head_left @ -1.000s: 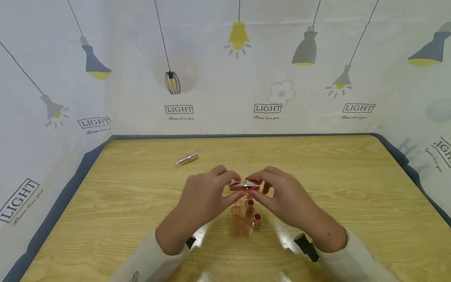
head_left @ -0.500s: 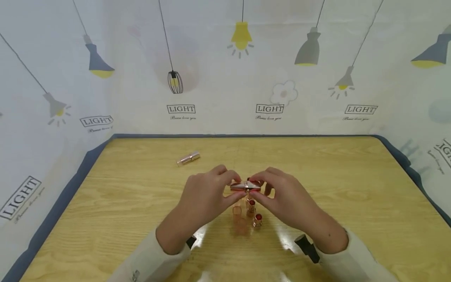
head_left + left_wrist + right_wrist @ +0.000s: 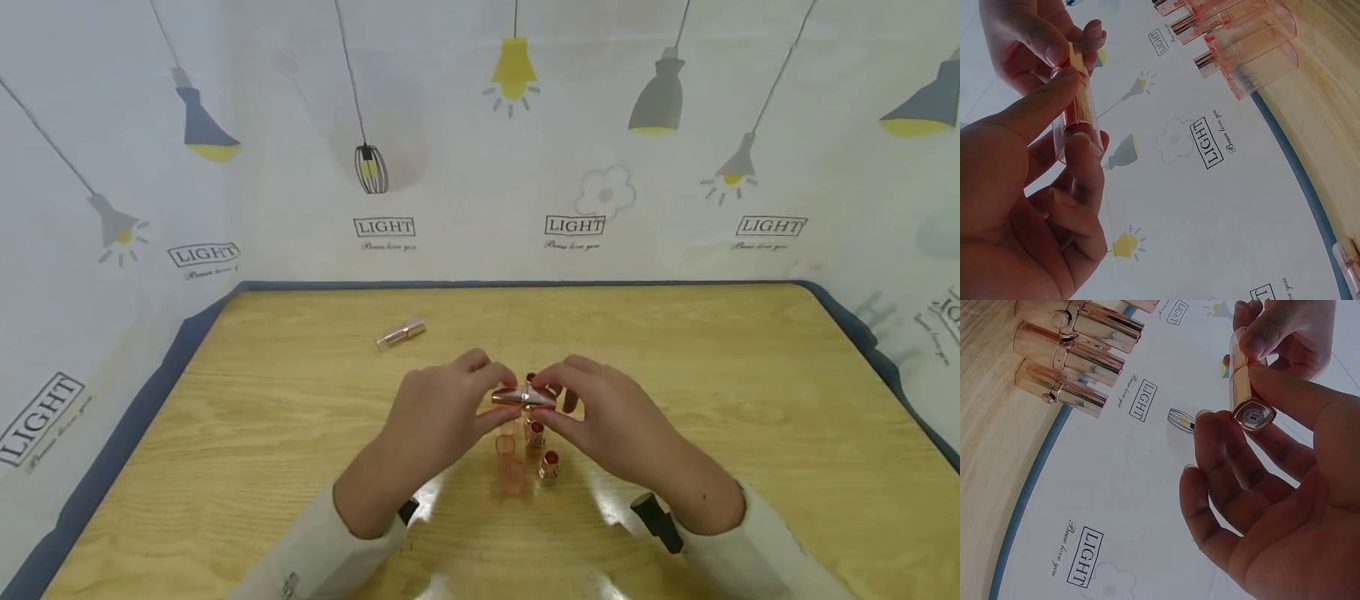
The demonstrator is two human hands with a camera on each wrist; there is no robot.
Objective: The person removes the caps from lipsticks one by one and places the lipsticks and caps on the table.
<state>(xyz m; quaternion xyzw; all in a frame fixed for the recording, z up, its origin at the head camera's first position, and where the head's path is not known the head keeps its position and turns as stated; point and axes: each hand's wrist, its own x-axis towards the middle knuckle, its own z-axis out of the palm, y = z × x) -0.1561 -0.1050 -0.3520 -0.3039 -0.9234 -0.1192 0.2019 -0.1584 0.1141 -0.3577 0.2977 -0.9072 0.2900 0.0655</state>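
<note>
A rose-gold lipstick lies level between the two hands, held above the table. My left hand pinches its clear-capped end between thumb and fingers. At the other end, my right hand pinches the metallic base, whose round label shows in the right wrist view. The clear cap surrounds the shiny inner tube in the left wrist view. Just below the hands stand uncapped lipsticks with red tips, one nearest me and another behind it. Clear pinkish caps stand to their left.
A capped lipstick lies on its side at the back left of the wooden table. Another red tip shows just beyond the held lipstick. A printed cloth rises behind the table's far edge.
Both hands keep their hold on the lipstick and barely move. The head view shifts slightly, and the red tip beyond the held lipstick shows more plainly.
</note>
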